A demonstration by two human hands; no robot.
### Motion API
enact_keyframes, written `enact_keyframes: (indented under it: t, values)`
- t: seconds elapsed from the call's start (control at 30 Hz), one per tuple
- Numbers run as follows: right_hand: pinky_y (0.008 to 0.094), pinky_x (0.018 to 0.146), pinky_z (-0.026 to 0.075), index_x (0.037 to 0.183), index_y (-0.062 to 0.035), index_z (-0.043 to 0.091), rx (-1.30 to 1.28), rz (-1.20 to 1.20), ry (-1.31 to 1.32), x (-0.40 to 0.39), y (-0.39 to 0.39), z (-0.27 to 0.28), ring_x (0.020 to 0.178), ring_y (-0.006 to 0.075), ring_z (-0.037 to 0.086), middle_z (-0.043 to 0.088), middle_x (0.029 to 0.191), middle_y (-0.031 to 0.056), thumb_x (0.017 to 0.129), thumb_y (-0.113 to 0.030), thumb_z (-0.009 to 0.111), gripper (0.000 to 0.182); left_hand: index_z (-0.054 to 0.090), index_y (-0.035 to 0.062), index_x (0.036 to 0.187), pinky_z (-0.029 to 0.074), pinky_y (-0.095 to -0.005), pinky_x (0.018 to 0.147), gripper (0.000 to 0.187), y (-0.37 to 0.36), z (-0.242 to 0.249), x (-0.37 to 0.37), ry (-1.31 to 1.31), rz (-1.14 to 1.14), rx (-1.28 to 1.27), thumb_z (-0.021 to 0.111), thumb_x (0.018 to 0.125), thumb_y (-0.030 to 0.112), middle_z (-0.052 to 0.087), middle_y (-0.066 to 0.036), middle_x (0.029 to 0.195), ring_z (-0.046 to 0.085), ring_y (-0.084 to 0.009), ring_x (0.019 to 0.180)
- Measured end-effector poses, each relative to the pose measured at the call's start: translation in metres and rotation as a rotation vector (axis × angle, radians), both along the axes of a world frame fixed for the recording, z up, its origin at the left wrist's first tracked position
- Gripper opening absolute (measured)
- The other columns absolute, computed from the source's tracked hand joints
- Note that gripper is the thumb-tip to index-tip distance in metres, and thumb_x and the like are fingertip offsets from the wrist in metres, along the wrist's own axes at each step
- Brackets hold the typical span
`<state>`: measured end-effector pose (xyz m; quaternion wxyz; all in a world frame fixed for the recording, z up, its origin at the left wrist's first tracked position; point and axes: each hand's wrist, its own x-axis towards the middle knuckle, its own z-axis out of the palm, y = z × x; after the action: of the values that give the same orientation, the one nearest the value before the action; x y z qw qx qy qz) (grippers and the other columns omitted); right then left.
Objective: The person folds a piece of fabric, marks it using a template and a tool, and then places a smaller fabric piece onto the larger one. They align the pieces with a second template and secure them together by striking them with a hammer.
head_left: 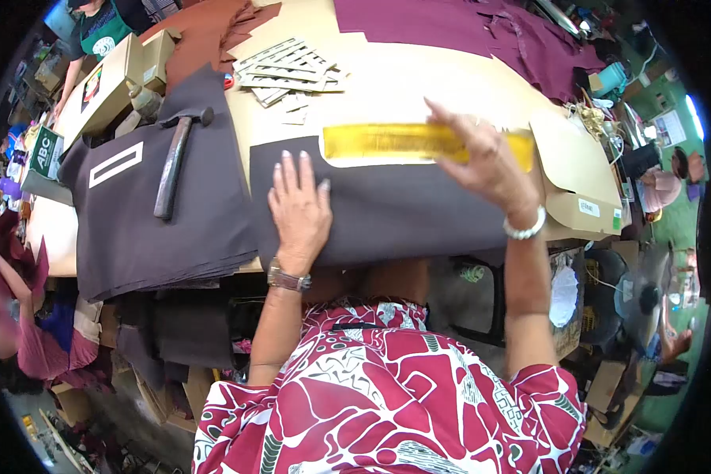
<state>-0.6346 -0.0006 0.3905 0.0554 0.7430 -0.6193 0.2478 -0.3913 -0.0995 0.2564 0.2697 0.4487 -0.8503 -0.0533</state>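
Note:
My left hand (pixel 299 205) lies flat on a dark brown sheet (pixel 419 209), fingers spread near its upper left edge. My right hand (pixel 486 162) is over a translucent yellow strip (pixel 379 142), with its thumb and fingers apart. The strip looks slightly blurred and runs along a cut-out in the sheet's far edge. Whether the right palm touches the strip cannot be made out. To the left, a hammer (pixel 174 166) rests on a stack of dark sheets (pixel 158 237), beside a white rectangular frame (pixel 117 164).
Pale printed strips (pixel 284 71) lie in a pile at the back. Maroon sheets (pixel 450 20) and rust-brown pieces (pixel 205 35) cover the far side. Cardboard boxes stand left (pixel 103 87) and right (pixel 581 182). Other people are at the left and right edges.

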Motion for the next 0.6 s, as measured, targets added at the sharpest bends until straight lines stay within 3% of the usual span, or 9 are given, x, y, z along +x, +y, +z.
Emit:
enact_keyframes:
  t: [0.03,0.1,0.13,0.27,0.43,0.5,0.6]
  values:
    - [0.0415,0.095,0.041,0.135,-0.0083,0.042,0.014,0.001,-0.105,0.0,0.009,-0.021,0.104,0.0292,0.058,0.061,0.115,0.0146,0.071,-0.016,0.072,0.07,0.039,0.0031,0.136,0.029,-0.055,0.101,0.054,-0.007,0.002,0.005,-0.015,0.006,-0.003,0.049,0.091,0.031,0.033,-0.023,0.141,0.033,-0.0395,0.129]
    - [0.0463,0.104,0.031,0.134,-0.0081,0.044,0.042,-0.228,-0.108,-0.009,0.035,-0.059,0.124,0.029,0.044,0.052,0.13,0.0135,0.076,-0.02,0.07,0.064,0.039,0.003,0.135,0.028,-0.0548,0.103,0.056,-0.015,0.006,0.015,-0.171,0.008,-0.007,0.05,0.091,0.035,0.034,-0.023,0.14,0.032,-0.0406,0.129]
    - [0.047,0.104,0.03,0.134,-0.0073,0.044,0.022,-0.352,-0.102,-0.016,0.047,-0.074,0.125,0.0305,0.043,0.051,0.131,0.0142,0.08,-0.023,0.067,0.061,0.038,0.0028,0.135,0.026,-0.0558,0.104,0.059,-0.018,0.004,0.018,-0.214,0.019,0.089,0.05,0.09,0.04,0.033,-0.023,0.141,0.03,-0.041,0.13]
    - [0.0497,0.105,0.027,0.134,-0.0043,0.043,0.002,-0.799,-0.177,-0.042,0.089,-0.138,0.126,0.0353,0.04,0.048,0.133,0.0162,0.089,-0.03,0.056,0.053,0.037,0.0043,0.138,0.024,-0.0561,0.106,0.062,-0.027,-0.008,0.027,-0.24,-0.006,0.069,0.046,0.091,0.045,0.028,-0.022,0.145,0.025,-0.04,0.133]
    - [0.0511,0.107,0.024,0.135,-0.0054,0.041,0.105,-0.803,-0.133,-0.036,0.09,-0.145,0.13,0.0362,0.036,0.046,0.135,0.0169,0.092,-0.034,0.05,0.053,0.032,0.0057,0.141,0.024,-0.0534,0.107,0.065,-0.028,-0.002,0.033,-0.293,0.018,0.103,0.042,0.092,0.048,0.025,-0.02,0.147,0.022,-0.0378,0.136]
    - [0.0512,0.108,0.022,0.136,-0.0068,0.04,0.132,-0.777,-0.141,-0.032,0.086,-0.143,0.131,0.0361,0.034,0.045,0.136,0.0168,0.092,-0.036,0.05,0.054,0.034,0.0036,0.139,0.026,-0.0484,0.107,0.066,-0.031,-0.001,0.038,-0.257,0.002,0.099,0.044,0.092,0.048,0.028,-0.022,0.145,0.024,-0.0393,0.134]
    - [0.0517,0.109,0.021,0.137,-0.0073,0.039,0.085,-0.778,-0.143,-0.035,0.084,-0.15,0.133,0.0359,0.031,0.042,0.139,0.0165,0.092,-0.039,0.049,0.055,0.033,0.0014,0.139,0.027,-0.0494,0.107,0.064,-0.036,-0.005,0.043,-0.193,-0.012,0.074,0.046,0.092,0.043,0.028,-0.021,0.145,0.025,-0.0402,0.133]
